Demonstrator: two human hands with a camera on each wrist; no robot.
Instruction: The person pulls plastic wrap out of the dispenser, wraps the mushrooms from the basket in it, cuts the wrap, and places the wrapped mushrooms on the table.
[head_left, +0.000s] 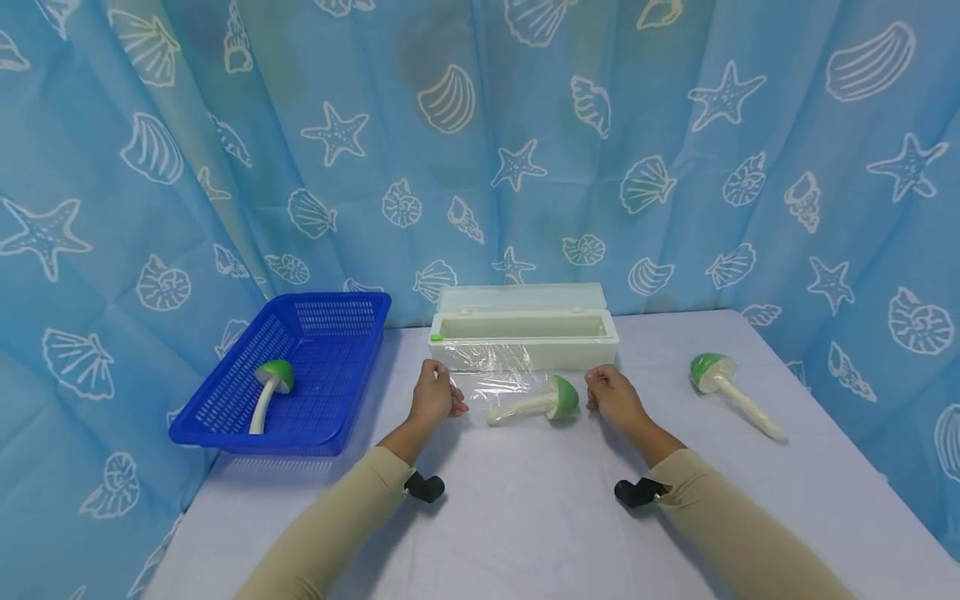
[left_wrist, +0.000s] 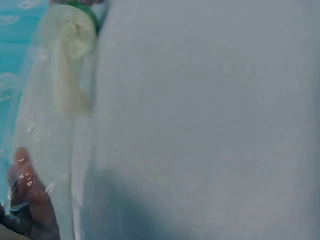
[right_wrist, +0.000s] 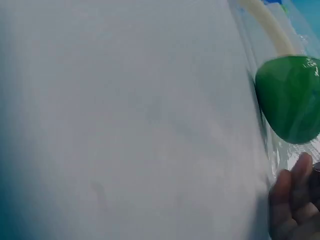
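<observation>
The left hand (head_left: 437, 392), in the middle of the frame, is curling its fingers and pinching one side of a sheet of cling film (head_left: 483, 382). The right hand (head_left: 613, 393), just right of centre, is pinching the other side of the film between thumb and fingers. Between the hands, a toy mushroom (head_left: 536, 405) is lying on its side; its cap (head_left: 566, 398) is pointing toward the right hand, its stem (head_left: 517, 408) toward the left. The film seems to be lying over it, though its exact fold is hard to tell.

The mushroom is probably weighing little and keeping its shape, with a smooth, slippery cap; the stem is looking like the safer place to hold. The film is thin, soft and likely to cling or tear, so its edges are offering the best grip.

Farther out, the film is running up to a white box (head_left: 573, 354) at the centre, whose lid (head_left: 521, 298) is standing raised. At the left of the frame, a blue basket (head_left: 330, 367) is holding a second mushroom (head_left: 267, 393); at the right, a third mushroom (head_left: 733, 393) is lying on the worktop (head_left: 525, 508). Counting up, three mushrooms, one box, one basket and one visible sheet of film are showing. A shell-patterned curtain (head_left: 480, 125) is hanging behind everything.
</observation>
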